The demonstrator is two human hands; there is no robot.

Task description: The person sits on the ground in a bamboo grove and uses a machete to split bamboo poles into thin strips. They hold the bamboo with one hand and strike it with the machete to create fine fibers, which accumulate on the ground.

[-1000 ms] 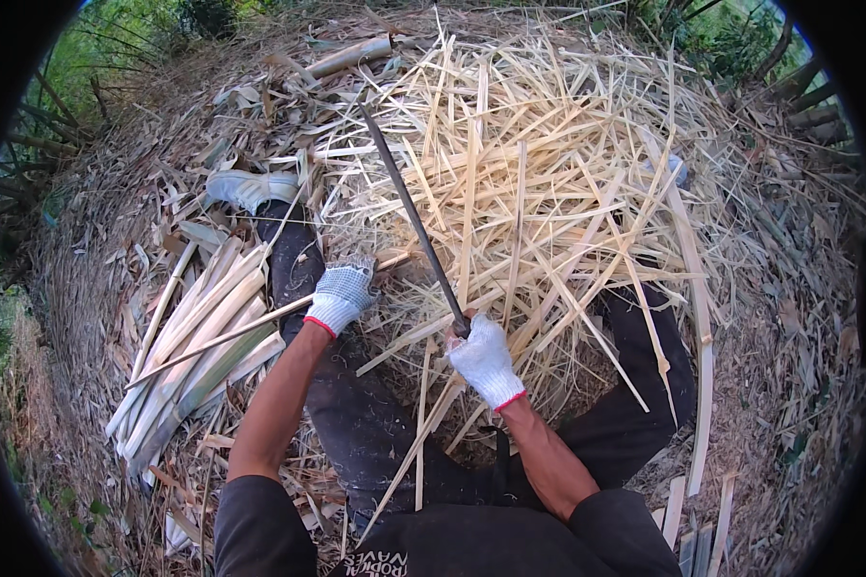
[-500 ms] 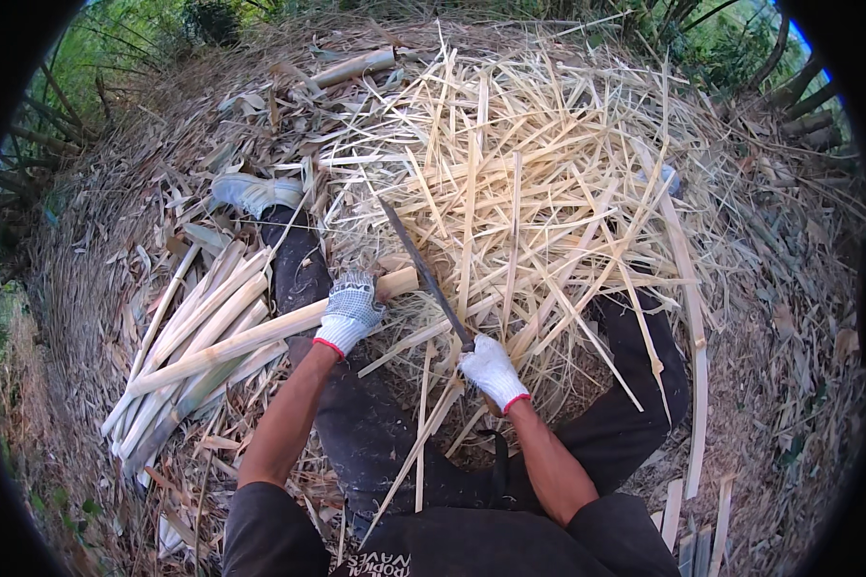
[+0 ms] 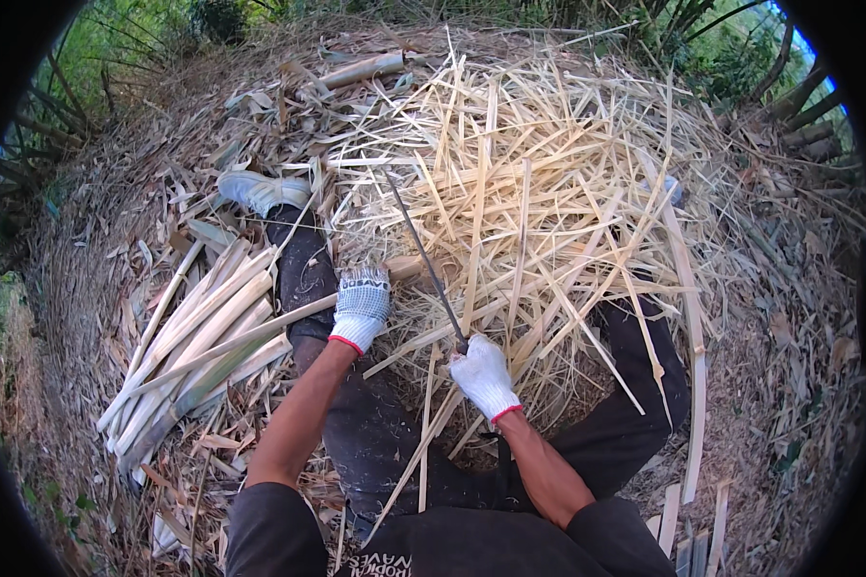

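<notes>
With twelve o'clock straight ahead of the seated person, I see the left hand [image 3: 363, 303], in a white knit glove with dotted fingers, closed around a long split-bamboo stick [image 3: 293, 318]. The stick runs out past the glove toward eight o'clock, and a shorter length sticks out toward two o'clock. The right hand [image 3: 484, 375], in a matching red-hemmed glove, has its fingers wrapped around the handle end of a long, narrow-bladed knife [image 3: 427, 262]. Its dark blade slants up toward eleven o'clock, near the stick's short end; I can't tell whether the two touch.

At nine o'clock from the left hand lies a bundle of split bamboo pieces [image 3: 197, 332], mostly pale with some green, and the stick's far end crosses over it. The left trouser leg [image 3: 366, 423] is dark and flecked with pale bits, and its shoe [image 3: 260, 190] sits between ten and eleven from the left hand. Around one o'clock from the right hand spreads a broad, tangled heap of bamboo strips [image 3: 539, 192]. One long strip [image 3: 699, 375] curves past the bent right leg [image 3: 635, 385] at three o'clock. Farther off, at twelve, a bamboo stem section [image 3: 364, 69] lies among dry leaves.
</notes>
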